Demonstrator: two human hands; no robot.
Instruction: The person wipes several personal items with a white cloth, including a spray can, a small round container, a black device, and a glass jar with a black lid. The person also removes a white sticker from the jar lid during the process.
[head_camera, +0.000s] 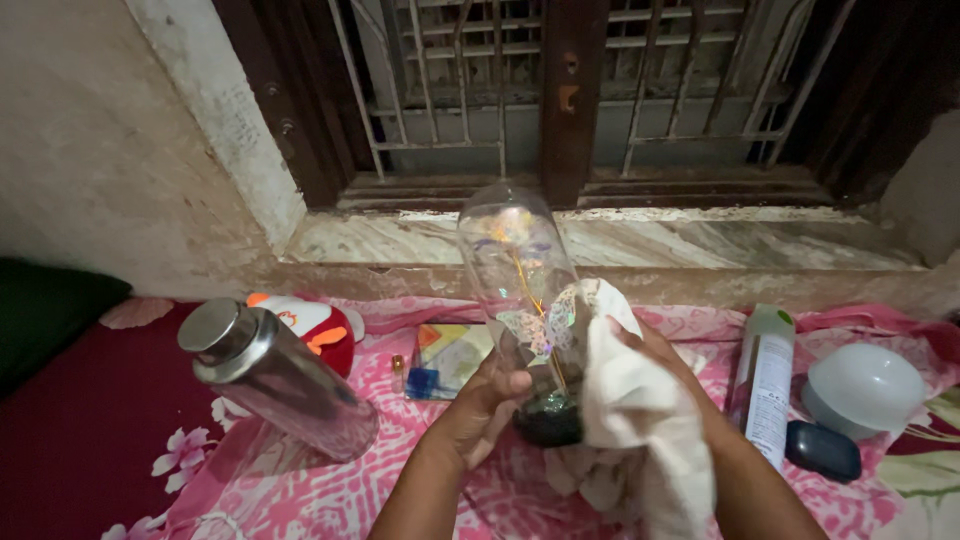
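Observation:
My left hand (478, 408) grips the dark base of a clear glass dome (520, 270) that holds a golden stem, a shiny flower and iridescent butterflies. The dome leans away from me, toward the window. My right hand (672, 370) is wrapped in a cream cloth (640, 440) and presses it against the right side of the dome, near the butterfly.
A steel bottle (270, 378) lies tilted on the pink floral sheet (330, 490) at left, with a red and white toy (315, 325) and a colourful card (448, 360) behind. A spray can (765, 385), a white dome lamp (865, 388) and a dark case (822, 450) lie at right. A barred window (560, 90) stands above a marble sill.

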